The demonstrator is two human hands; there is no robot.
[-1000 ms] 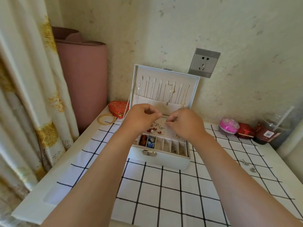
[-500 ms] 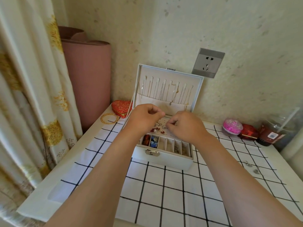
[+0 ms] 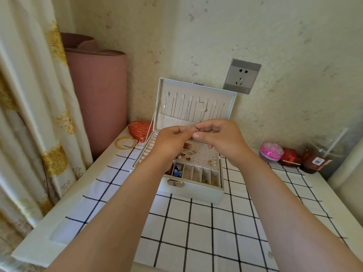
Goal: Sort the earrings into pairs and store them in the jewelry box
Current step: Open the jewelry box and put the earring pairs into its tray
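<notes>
**A:** Where are the hands?

**B:** At the centre of the frame, raised above the open jewelry box [image 3: 192,191]. The left hand [image 3: 172,140] and the right hand [image 3: 222,140] meet at the fingertips, fingers curled, and both pinch one tiny silvery earring [image 3: 197,130] between them. It is too small to make out its shape.

**A:** And the other earrings?

**B:** A loose cluster [image 3: 188,154] of red and silvery ones lies on the perforated pad inside the box, just below the hands. A few more [image 3: 212,160] sit at the pad's right edge. In the row of narrow slots along the front, blue pieces [image 3: 178,169] fill a slot on the left, and small metal bits lie in the two on the right.

**A:** The lid?

**B:** The lid [image 3: 196,89] stands upright against the wall, with thin chains [image 3: 196,110] hanging inside it.

**A:** What else is around?

**B:** The box stands on a white cloth with black grid lines [image 3: 196,232]. Left of centre, a red heart-shaped box [image 3: 139,128] touches gold bangles [image 3: 125,142]. Behind them a pink roll [image 3: 98,91] stands upright, and a curtain [image 3: 29,95] hangs down the left side. A grey wall socket [image 3: 242,76] is above the lid, to its right. At the right edge a pink round case [image 3: 271,151], a small red box [image 3: 290,156] and a lidded drink cup [image 3: 322,156] sit in a row.
</notes>
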